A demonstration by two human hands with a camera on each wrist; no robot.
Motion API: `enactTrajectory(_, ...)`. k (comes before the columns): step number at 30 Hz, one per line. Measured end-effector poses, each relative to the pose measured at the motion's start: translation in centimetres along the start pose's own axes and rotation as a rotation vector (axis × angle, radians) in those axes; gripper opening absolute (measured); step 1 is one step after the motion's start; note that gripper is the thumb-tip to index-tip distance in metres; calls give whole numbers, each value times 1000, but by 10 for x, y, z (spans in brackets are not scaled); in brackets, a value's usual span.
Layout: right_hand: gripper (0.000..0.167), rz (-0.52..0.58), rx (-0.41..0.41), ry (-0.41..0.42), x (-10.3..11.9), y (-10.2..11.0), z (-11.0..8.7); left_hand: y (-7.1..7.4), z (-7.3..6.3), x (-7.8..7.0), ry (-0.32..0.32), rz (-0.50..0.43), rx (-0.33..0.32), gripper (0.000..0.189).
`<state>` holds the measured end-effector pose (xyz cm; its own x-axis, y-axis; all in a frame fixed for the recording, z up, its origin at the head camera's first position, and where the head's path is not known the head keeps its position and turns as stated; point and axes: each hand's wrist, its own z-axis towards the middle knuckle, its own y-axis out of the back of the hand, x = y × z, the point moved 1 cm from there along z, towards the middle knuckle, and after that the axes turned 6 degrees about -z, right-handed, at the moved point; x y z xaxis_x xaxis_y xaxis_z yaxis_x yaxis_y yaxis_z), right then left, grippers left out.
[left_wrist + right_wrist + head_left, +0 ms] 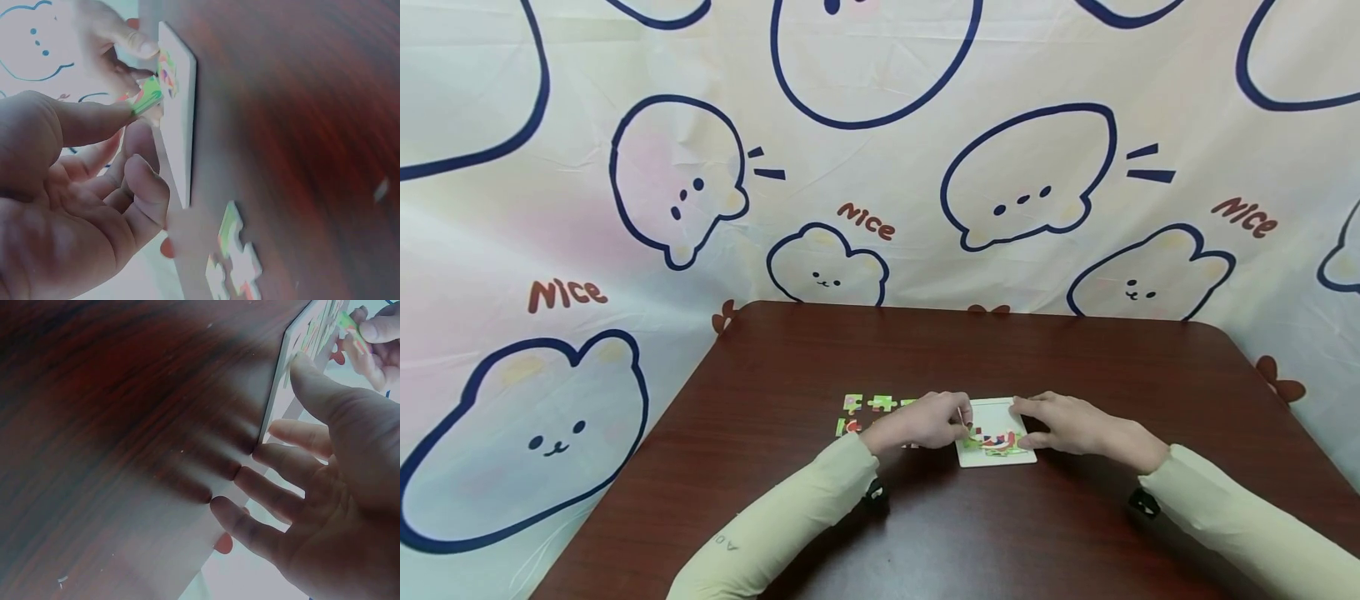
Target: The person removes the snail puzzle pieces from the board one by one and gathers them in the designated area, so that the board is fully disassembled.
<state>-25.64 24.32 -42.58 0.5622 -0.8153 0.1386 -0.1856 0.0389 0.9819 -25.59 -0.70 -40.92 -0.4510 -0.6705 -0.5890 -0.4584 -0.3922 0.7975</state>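
Note:
A white puzzle tray [991, 413] lies on the table, with fitted pieces of a colourful picture along its near part. My left hand [927, 420] is at the tray's left side. Between its thumb and finger it pinches a green and red jigsaw piece [147, 95], held close over the tray. My right hand [1069, 423] rests at the tray's right edge, fingers spread. In the right wrist view its thumb [307, 374] reaches onto the tray, while the other fingertips sit at the tray edge and on the tabletop beside it.
Several loose jigsaw pieces [882, 403] lie on the dark wooden table [820, 358] left of the tray, partly hidden behind my left hand. A cloth printed with cartoon bears [827, 262] hangs behind and at both sides of the table.

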Motion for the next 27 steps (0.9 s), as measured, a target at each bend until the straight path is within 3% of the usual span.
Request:
enactTrajectory(8,55,0,-4,-12,-1,-2,1,17,-15,11,1,-79,10,4)
enactTrajectory(15,54,-5,-13,-9,0,-1,1,35,-33,19,-34,-71,20,10)
enactTrajectory(20,55,-7,-11,-16,0,-1,0,43,-42,27,-13,-94,48,10)
enactTrajectory(27,54,-1,-7,-15,1,-1,1,52,-54,39,4,-80,22,8)
